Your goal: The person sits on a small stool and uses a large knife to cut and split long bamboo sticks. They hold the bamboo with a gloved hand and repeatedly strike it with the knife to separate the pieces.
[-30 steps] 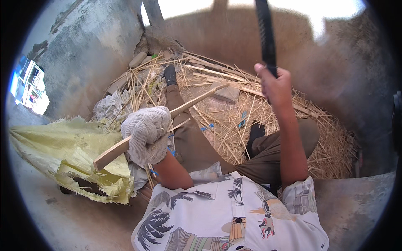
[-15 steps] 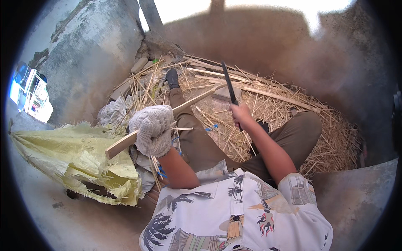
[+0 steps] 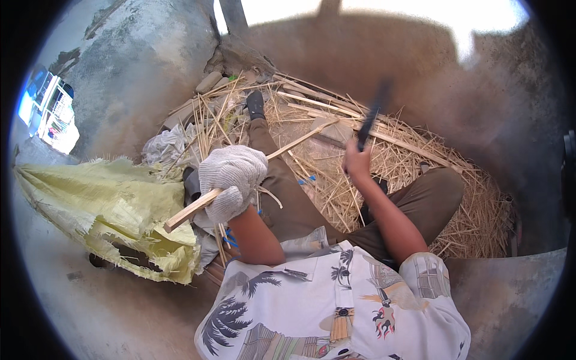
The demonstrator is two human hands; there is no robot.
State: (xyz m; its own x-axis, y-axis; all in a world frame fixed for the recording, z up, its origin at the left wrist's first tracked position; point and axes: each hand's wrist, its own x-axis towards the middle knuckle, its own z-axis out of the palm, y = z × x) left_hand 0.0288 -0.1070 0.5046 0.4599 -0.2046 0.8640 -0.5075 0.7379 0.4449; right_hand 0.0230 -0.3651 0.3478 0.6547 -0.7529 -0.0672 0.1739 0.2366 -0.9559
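A white knitted glove covers my left hand (image 3: pixel 233 180), which is closed around a pale wooden strip (image 3: pixel 191 211). The strip slants from near the yellow sack up to the right, its far end over a flat block (image 3: pixel 332 131). A thin curled sliver (image 3: pixel 271 195) hangs beside the glove. My bare right hand (image 3: pixel 357 163) grips a knife (image 3: pixel 369 123) with a long dark blade. The blade points up and to the right, blurred by motion, apart from the strip.
Shavings and split strips (image 3: pixel 474 210) cover the floor around my outstretched legs. Longer strips (image 3: pixel 384 137) lie along the far wall. A torn yellow woven sack (image 3: pixel 108 204) lies at left, with a crumpled white plastic bag (image 3: pixel 165 147) behind it. Walls stand close around.
My right hand has moved up and right, swinging the knife away from the strip. The left hand has turned and shifted slightly right with the strip. The whole view has shifted a little.
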